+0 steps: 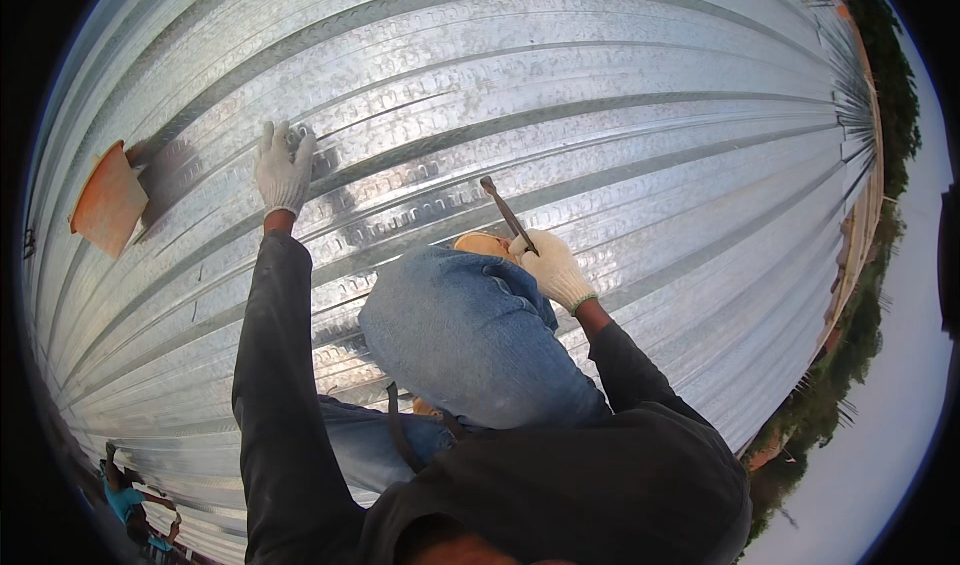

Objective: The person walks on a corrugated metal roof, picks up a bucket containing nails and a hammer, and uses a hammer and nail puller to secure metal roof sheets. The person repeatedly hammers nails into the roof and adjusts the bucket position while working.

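One slim, dark tool (508, 215) with a thicker head is in the right hand (552, 270); its head juts beyond the fingers, ahead of that hand and slanting toward the left. The right hand, in a white knit glove, is curled closed around the tool's lower end. The left hand (285, 170), in a second white glove, is well apart, farther forward, palm down with its fingers spread; whether it presses on the metal or hovers just over it, I cannot tell. Beneath both hands stretches silvery ribbed metal sheeting (680, 190), its many long ridges curving in the wide lens; they are too many to count surely. One orange bucket (110, 203) sits on it, to the left of the left hand, its wider rim facing away. Between the hands and nearer the body, one bent knee in blue jeans (470, 330) rises beside the right wrist. Two dark sleeves reach forward. Far behind the left hand is one other person (127, 500) in a turquoise top. Well beyond the right hand lie green trees (855, 360) and pale sky.
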The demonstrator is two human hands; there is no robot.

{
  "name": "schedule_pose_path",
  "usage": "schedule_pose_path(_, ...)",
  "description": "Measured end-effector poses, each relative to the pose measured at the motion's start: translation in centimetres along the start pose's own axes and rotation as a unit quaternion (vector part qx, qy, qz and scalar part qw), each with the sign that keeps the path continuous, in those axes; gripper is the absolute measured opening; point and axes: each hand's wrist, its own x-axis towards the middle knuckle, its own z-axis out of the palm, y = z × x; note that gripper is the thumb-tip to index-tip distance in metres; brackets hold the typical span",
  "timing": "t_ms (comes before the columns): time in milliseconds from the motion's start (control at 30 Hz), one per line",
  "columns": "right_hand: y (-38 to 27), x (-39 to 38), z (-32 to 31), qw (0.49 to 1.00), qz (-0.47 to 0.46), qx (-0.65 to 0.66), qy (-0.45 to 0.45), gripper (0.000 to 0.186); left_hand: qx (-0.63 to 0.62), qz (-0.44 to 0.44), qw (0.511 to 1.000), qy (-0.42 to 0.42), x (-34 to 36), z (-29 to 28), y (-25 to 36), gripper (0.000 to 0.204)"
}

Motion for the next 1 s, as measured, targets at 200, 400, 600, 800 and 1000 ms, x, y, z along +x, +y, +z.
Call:
schedule_pose_path(200,0.3,-0.5,-7.2,0.967,-0.068,-0.235,0.075,0.027,0.08,-0.147,0.986,0.01,4.3,5.6,4.8,0.075)
schedule_pose_path(400,-8.0,15.7,-20.0,0.827,-0.213,-0.478,0.206,0.024,0.176,-0.169,0.969,0.026,4.0,4.3,9.0,0.071)
schedule_pose_path(600,-16.6,33.5,-26.7,0.623,-0.151,-0.744,0.191,0.018,0.163,-0.163,0.972,0.039,4.6,3.7,9.0,0.068)
schedule_pose_path(800,-18.0,37.7,-27.7,0.589,-0.149,-0.781,0.146,0.02,0.164,-0.17,0.97,0.047,4.4,4.1,8.9,0.062)
schedule_pose_path(1000,-19.6,39.4,-26.5,0.565,-0.127,-0.805,0.129,0.025,0.148,-0.175,0.973,0.035,4.7,3.8,9.1,0.062)
